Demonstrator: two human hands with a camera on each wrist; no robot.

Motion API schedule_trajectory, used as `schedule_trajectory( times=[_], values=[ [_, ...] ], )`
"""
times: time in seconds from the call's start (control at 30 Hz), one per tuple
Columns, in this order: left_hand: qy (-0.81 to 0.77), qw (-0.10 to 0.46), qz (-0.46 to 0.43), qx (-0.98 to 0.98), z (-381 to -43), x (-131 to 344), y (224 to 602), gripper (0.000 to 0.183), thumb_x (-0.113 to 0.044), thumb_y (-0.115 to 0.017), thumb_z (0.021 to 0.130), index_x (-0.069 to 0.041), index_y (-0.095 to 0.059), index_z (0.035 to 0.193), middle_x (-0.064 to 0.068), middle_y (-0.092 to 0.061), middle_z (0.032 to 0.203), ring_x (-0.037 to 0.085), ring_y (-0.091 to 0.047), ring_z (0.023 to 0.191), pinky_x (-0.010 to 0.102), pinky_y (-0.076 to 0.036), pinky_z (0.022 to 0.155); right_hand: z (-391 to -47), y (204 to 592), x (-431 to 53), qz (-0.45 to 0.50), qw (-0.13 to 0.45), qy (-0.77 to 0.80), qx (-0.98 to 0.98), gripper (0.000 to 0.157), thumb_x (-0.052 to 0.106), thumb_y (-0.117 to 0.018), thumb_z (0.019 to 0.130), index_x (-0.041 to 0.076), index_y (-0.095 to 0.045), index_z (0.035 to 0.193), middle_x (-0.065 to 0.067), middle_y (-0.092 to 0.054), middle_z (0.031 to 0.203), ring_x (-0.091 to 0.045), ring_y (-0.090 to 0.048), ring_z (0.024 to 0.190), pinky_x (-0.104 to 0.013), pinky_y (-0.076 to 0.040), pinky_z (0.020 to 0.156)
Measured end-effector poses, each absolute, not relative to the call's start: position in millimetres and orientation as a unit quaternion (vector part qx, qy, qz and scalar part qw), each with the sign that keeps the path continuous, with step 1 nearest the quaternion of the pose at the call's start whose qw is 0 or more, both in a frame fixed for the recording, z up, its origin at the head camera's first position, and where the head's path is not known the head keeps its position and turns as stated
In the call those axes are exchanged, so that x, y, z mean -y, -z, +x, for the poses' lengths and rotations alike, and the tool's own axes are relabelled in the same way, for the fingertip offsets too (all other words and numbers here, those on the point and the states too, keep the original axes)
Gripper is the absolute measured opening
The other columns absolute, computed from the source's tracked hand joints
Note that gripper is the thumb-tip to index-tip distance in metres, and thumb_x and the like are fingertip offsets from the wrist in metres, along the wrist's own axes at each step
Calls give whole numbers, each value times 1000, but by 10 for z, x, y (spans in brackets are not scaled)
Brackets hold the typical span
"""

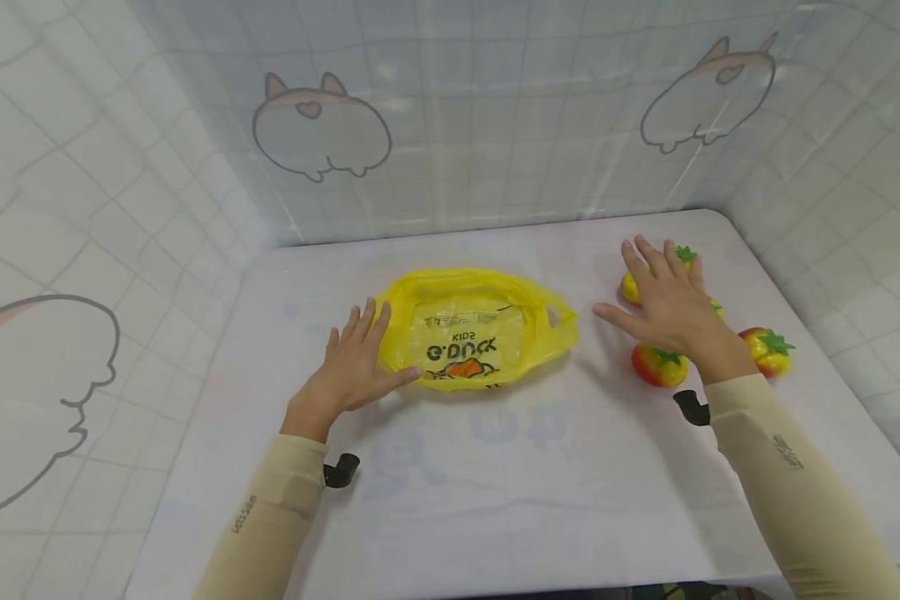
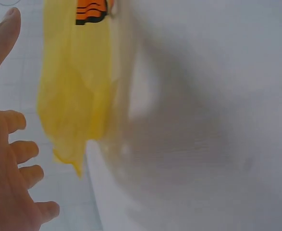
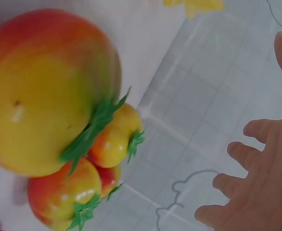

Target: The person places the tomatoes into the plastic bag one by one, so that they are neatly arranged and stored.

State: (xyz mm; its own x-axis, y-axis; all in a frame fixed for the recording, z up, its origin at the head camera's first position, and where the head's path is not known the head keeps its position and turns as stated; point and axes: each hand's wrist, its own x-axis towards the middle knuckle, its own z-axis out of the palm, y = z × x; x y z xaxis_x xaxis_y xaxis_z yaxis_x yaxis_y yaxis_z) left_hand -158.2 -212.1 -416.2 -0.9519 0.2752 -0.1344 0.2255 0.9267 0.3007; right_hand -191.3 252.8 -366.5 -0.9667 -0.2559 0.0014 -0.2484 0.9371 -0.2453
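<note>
A yellow plastic bag [image 1: 543, 337] with duck print lies on the table, its mouth spread open and a handle loop on the right. My left hand [image 1: 348, 362] is at the bag's left end, fingers extended; whether it touches the plastic I cannot tell. In the left wrist view the thumb and fingers stand apart from the bag [image 2: 73, 91]. Above a group of red-and-yellow toy tomatoes with green leaves, my right hand [image 1: 663, 304] hovers with fingers spread, partly hiding them. One tomato [image 1: 658, 367] shows below the palm, another [image 1: 768, 352] beside the wrist. The right wrist view shows tomatoes [image 3: 40, 96] apart from the fingers.
A white cloth covers the table [image 1: 495, 500]. Tile-patterned sheets [image 1: 487, 125] with animal drawings hang behind it and on both sides. Black wrist mounts [image 1: 341, 471] stick out from both beige sleeves [image 1: 787, 467].
</note>
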Motion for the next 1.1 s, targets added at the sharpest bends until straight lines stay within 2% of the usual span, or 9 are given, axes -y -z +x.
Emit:
schedule_trajectory(
  times=[0.23, 0.43, 0.53, 0.73, 0.97, 1.1],
  values=[
    [-143, 97, 124, -977, -1566, 2169, 4294, 122, -89, -49, 83, -17, 3, 167, 15, 9, 172, 47, 4, 157, 72, -8, 121, -1843, 3722, -2659, -113, 17, 133, -984, 106, 75, -47, 95, 10, -3, 166, -17, 3, 173, -52, 10, 154, -75, 14, 115],
    [-157, 105, 124, -974, -1570, 2194, 4391, 123, -86, -52, 84, -14, 2, 166, 15, 12, 172, 44, 4, 158, 69, -10, 122, -1807, 3750, -2784, -106, 10, 138, -985, 104, 72, -50, 95, 10, -5, 166, -17, 1, 173, -53, 8, 154, -76, 13, 114],
    [-164, 119, 116, -972, -1566, 2199, 4429, 124, -87, -53, 83, -14, 3, 166, 14, 13, 172, 42, 3, 158, 67, -12, 123, -1782, 3753, -2849, -102, 5, 141, -985, 103, 69, -52, 96, 11, -6, 167, -19, -2, 172, -55, 8, 153, -77, 13, 113],
    [-173, 141, 105, -969, -1547, 2204, 4438, 124, -84, -57, 83, -14, 3, 166, 14, 14, 172, 47, -4, 157, 67, -17, 122, -1693, 3764, -3003, -87, -2, 151, -985, 102, 65, -56, 96, 9, -7, 166, -23, -5, 171, -59, 6, 151, -77, 13, 113],
    [-175, 142, 108, -968, -1559, 2199, 4473, 124, -82, -59, 84, -12, 1, 166, 17, 12, 172, 51, -9, 155, 69, -18, 121, -1560, 3809, -3229, -61, 2, 161, -985, 104, 64, -56, 97, 8, -1, 166, -28, -4, 169, -61, 8, 150, -80, 14, 110],
    [-177, 144, 107, -968, -1559, 2199, 4500, 124, -82, -59, 83, -13, 1, 166, 18, 11, 172, 49, -9, 155, 68, -19, 121, -1501, 3854, -3368, -55, -3, 158, -986, 102, 60, -56, 99, 3, -2, 165, -32, -6, 167, -64, 6, 148, -82, 11, 109]
  ],
)
